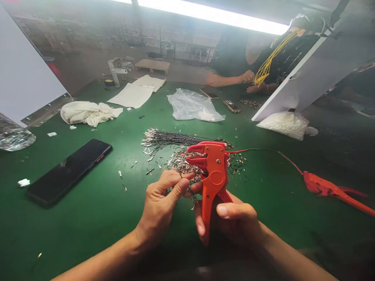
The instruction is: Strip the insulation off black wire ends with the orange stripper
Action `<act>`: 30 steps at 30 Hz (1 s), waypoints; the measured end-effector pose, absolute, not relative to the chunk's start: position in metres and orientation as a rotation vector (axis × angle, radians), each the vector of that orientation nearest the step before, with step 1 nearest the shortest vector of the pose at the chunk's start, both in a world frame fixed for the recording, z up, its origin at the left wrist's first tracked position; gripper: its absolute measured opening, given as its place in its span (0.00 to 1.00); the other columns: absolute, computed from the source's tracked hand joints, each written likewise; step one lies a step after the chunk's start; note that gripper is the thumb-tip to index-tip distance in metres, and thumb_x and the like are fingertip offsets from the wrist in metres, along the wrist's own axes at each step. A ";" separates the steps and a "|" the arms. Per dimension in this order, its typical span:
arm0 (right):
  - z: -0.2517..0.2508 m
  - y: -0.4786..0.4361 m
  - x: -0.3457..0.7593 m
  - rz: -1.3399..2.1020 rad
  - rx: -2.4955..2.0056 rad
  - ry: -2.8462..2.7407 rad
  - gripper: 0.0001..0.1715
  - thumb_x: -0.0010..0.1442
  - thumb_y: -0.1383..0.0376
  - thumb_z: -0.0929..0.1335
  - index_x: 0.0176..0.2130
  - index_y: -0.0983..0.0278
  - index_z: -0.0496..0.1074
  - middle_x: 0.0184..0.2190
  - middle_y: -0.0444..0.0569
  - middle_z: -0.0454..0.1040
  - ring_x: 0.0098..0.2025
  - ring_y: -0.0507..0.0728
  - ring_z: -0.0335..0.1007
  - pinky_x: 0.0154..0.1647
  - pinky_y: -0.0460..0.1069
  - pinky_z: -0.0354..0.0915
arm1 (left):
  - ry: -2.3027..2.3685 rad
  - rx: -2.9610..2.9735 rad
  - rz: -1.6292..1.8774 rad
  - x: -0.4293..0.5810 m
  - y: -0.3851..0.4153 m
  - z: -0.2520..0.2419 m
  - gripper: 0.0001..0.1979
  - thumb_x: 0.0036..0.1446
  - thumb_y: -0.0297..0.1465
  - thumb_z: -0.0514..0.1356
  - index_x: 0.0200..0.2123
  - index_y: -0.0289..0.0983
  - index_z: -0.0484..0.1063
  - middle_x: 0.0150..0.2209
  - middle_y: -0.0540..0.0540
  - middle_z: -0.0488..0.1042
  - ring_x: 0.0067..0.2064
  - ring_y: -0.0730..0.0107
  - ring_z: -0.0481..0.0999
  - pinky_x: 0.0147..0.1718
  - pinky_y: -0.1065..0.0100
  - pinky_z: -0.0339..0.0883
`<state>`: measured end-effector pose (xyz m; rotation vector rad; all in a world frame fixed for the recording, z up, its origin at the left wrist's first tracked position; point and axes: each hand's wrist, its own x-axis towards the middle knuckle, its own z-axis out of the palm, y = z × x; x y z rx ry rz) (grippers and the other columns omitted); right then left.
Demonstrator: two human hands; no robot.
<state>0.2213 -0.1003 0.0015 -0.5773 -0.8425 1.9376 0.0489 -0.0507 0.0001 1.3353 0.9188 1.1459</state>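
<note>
My right hand (238, 220) is wrapped around the handles of an orange and red wire stripper (215, 175), its jaws pointing left and standing apart. Just left of the tool, my left hand (162, 199) pinches a thin dark wire (191, 192) between thumb and forefinger; the wire's upper end is hard to make out. Behind both hands lies a bundle of black wires (178, 137) with metal terminals at the left end. A heap of small wire and terminal scraps (180, 162) spreads in front of the bundle, partly hidden by the stripper.
A black phone (70, 169) lies at left, a second orange tool (325, 185) at right. Farther back are a white cloth (88, 112), paper sheets (134, 93) and a plastic bag (193, 104). Across the table, a co-worker's hands hold yellow wires (265, 68) beside a white panel (304, 74).
</note>
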 end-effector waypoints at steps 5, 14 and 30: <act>0.000 -0.100 0.223 1.961 -0.608 -0.812 0.29 0.53 0.61 0.66 0.54 0.67 0.67 0.28 0.52 0.77 0.26 0.57 0.72 0.27 0.51 0.68 | 0.965 1.448 1.216 0.047 -0.049 0.006 0.11 0.56 0.40 0.65 0.33 0.41 0.82 0.27 0.47 0.75 0.34 0.66 0.70 0.37 0.65 0.65; -0.001 -0.101 0.223 2.014 -0.546 -0.693 0.29 0.55 0.62 0.63 0.55 0.67 0.66 0.27 0.52 0.77 0.26 0.58 0.73 0.26 0.52 0.69 | 0.944 1.335 1.097 0.048 -0.048 0.003 0.10 0.57 0.38 0.64 0.30 0.39 0.80 0.29 0.48 0.76 0.34 0.69 0.74 0.35 0.70 0.67; -0.002 -0.102 0.214 1.902 -0.580 -0.682 0.27 0.50 0.69 0.66 0.52 0.65 0.66 0.36 0.52 0.78 0.32 0.58 0.75 0.31 0.52 0.71 | 0.702 2.427 1.607 0.034 -0.049 0.016 0.05 0.58 0.24 0.60 0.33 0.40 0.70 0.27 0.51 0.76 0.32 0.70 0.70 0.33 0.67 0.67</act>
